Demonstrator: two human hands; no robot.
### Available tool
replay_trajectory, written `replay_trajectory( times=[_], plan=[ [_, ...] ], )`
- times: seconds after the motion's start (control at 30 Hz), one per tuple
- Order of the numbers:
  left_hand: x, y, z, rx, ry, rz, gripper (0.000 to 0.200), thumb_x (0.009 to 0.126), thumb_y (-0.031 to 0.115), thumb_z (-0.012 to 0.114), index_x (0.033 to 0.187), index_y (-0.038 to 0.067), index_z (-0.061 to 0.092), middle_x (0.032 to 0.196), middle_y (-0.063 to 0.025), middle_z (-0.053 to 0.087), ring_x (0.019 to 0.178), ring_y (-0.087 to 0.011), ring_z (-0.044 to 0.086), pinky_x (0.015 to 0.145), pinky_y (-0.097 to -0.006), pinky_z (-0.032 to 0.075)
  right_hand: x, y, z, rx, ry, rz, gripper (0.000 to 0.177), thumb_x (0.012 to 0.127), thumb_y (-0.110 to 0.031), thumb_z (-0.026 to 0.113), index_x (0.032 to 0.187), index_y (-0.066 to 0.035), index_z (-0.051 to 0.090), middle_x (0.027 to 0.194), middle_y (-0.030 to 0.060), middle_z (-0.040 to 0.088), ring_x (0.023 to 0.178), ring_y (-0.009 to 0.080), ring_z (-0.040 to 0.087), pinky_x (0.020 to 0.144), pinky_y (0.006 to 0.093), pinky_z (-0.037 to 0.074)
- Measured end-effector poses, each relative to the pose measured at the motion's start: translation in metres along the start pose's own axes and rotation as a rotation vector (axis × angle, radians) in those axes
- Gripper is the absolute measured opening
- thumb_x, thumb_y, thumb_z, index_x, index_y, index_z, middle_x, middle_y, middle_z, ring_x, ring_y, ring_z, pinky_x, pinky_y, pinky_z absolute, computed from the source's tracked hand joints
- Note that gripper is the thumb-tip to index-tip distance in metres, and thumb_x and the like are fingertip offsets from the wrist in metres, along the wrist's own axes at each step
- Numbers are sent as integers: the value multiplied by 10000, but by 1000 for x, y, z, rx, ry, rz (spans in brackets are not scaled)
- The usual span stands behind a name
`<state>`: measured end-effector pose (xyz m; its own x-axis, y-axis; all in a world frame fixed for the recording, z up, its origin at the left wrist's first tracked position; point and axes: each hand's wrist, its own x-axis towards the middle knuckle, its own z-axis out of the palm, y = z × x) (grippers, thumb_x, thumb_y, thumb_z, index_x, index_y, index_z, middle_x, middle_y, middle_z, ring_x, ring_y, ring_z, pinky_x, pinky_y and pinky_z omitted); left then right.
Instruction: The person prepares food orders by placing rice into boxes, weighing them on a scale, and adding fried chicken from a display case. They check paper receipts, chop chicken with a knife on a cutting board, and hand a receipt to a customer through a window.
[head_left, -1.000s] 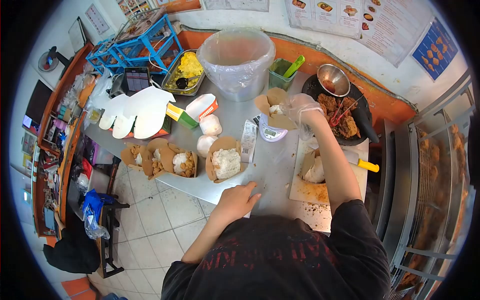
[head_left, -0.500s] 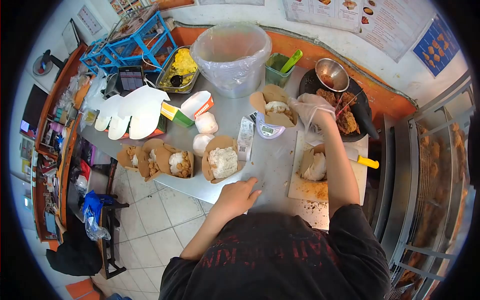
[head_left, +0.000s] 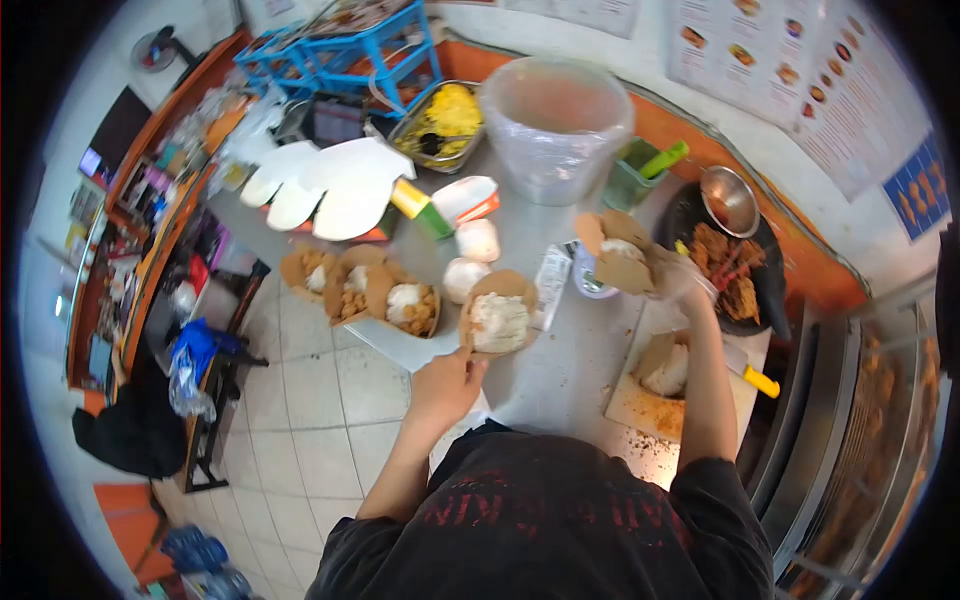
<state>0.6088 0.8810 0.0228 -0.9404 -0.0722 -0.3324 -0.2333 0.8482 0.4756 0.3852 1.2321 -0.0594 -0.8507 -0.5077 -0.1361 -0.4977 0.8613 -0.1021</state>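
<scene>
My bare left hand [head_left: 447, 385] pinches the near edge of a brown paper box [head_left: 499, 318] filled with white rice. My right hand [head_left: 677, 277], in a clear plastic glove, is closed on the right side of another rice box [head_left: 622, 252], which is over the scale [head_left: 590, 272]. A receipt [head_left: 550, 285] lies between the two boxes. Below my right hand, a third rice box [head_left: 662, 366] sits on the cutting board [head_left: 638, 397]. Several boxes with rice and brown pieces [head_left: 407, 307] stand at the left, beside two white wrapped bundles [head_left: 466, 279].
A black bowl [head_left: 768, 262] holds fried pieces and a metal bowl [head_left: 730, 200]. Near it is a yellow-handled knife [head_left: 760, 381]. Farther back stand a plastic-lined bucket [head_left: 555, 130], a green container [head_left: 632, 178] and a tray of yellow food [head_left: 452, 112]. White lids [head_left: 350, 190] lie left.
The view has shifted, so the table appears farther right. My left hand has reached the large rice box and pinched its edge. My gloved right hand has closed on the box at the scale.
</scene>
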Motion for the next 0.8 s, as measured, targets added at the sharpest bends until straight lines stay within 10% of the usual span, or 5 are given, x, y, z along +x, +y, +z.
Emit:
replay_trajectory(
  times=[0.13, 0.23, 0.4, 0.57, 0.8],
  plan=[
    [16, -40, 14, -81, -34, -220, 486, 934, 421, 477, 1178, 0, 494, 940, -208, 650, 886, -344, 649, 761, -436, 496, -61, -48, -59, 135, 159, -238, 465, 744, -188, 608, 1197, -88, 597, 1080, 152, 642, 966, 307, 624, 875, 383, 468],
    [51, -60, 71, -692, -102, -172, 631, 947, 409, 470, 1398, 23, 254, 1168, -205, 575, 982, -299, 636, 824, -418, 491, -91, -82, -63, 816, 68, 303, 403, 733, -197, 659, 1105, -53, 609, 943, 164, 638, 853, 297, 623, 793, 379, 478],
    [68, -53, 94, -1586, -214, 35, 643, 948, 284, 465, 1464, 53, 158, 1311, -202, 487, 1072, -266, 601, 925, -398, 462, -111, -88, 41, 794, 6, -244, 366, 775, -206, 625, 1104, -47, 604, 925, 162, 640, 805, 279, 622, 746, 352, 489],
    [19, -74, 19, 67, -60, 1, 281, 878, 234, 508, 1024, 12, 598, 896, -240, 650, 893, -364, 638, 782, -430, 498, -83, -175, 69, 474, -123, -354, 457, 867, -367, 557, 1162, -19, 577, 924, 135, 666, 729, 268, 613, 659, 339, 501],
    [30, -25, -20, -60, 159, 64, 333, 878, 321, 536, 1009, 27, 621, 811, -170, 664, 798, -352, 643, 704, -440, 486, -30, -204, 21, 807, 86, 378, 639, 867, -546, 519, 1249, -33, 508, 1007, 179, 654, 952, 313, 631, 808, 406, 490]
  ],
)
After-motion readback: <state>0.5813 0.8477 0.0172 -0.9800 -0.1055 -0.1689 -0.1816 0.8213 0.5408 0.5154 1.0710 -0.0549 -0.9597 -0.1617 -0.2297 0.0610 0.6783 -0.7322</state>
